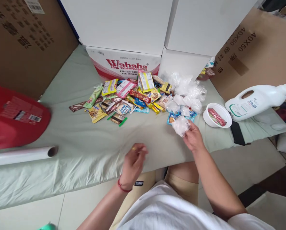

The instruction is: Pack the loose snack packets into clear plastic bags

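Observation:
My right hand [194, 135] pinches a crumpled clear plastic bag [180, 126], raised just in front of a heap of similar crumpled plastic bags [189, 91]. Under and behind it lie blue snack packets [173, 117]. My left hand [134, 159], with a ring and a red wrist cord, hovers near the table's front edge; its fingers are curled together and nothing shows in them. Beyond it spreads a pile of wrapped snacks [126, 95], with a yellow cookie packet [97, 113] and a green-edged packet [117, 118] along its near side.
At right stand a white tub [206, 118] holding a red wrapper [217, 117], a white detergent bottle [250, 103] on its side and a black phone [237, 133]. A red container [15, 118] and a white roll [20, 155] lie left. White boxes [123, 25] wall the back.

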The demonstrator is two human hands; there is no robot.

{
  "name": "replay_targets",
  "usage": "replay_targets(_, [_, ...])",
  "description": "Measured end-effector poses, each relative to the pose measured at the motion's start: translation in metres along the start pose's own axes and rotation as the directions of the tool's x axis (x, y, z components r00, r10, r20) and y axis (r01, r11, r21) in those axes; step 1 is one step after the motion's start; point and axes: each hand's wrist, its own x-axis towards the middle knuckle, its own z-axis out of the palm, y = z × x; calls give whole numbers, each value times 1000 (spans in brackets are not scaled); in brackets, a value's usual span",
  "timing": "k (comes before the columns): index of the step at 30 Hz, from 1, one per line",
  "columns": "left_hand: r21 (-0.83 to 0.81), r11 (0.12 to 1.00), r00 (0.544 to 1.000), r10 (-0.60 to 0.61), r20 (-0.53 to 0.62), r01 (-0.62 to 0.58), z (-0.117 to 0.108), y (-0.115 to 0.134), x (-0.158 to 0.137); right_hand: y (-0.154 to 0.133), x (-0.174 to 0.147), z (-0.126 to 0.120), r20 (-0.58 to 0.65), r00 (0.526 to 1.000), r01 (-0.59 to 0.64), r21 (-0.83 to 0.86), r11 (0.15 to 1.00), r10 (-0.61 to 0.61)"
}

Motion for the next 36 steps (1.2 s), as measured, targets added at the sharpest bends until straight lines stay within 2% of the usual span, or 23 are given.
replay_targets(4, [-250,961,981,-72,178,116,51,12,16,17,-45,33,111,991,-80,10,997,78])
replay_targets(7, [-372,915,979,-96,179,158,68,9,24,21,-62,41,103,990,-104,28,994,100])
replay_targets(10, [-479,849,975,-185,123,222,65,4,23,19,-69,36,45,981,-196,164,967,191])
replay_targets(14, [-520,786,942,-293,161,333,51,1,17,17,-74,25,60,949,-313,292,904,310])
replay_targets(19, [-521,749,912,-337,232,409,31,3,21,13,-77,9,101,911,-406,390,827,399])
replay_targets(22, [-500,783,929,-322,180,369,23,6,19,10,-79,2,104,890,-446,402,800,444])
replay_targets(26, [-413,877,969,-215,121,246,28,10,-3,9,-85,8,51,924,-364,418,832,379])
replay_targets(29, [-328,903,961,-249,124,276,39,12,-23,7,-95,20,38,958,-276,390,878,284])
replay_targets(32, [-371,827,905,-368,212,423,47,16,-28,6,-110,28,97,981,-188,215,958,171])
replay_targets(34, [-412,772,872,-393,290,485,49,18,-21,7,-119,30,184,978,-111,42,993,102])
replay_targets(36, [-465,744,877,-386,287,480,49,17,-11,10,-127,28,212,976,-32,-63,998,45])
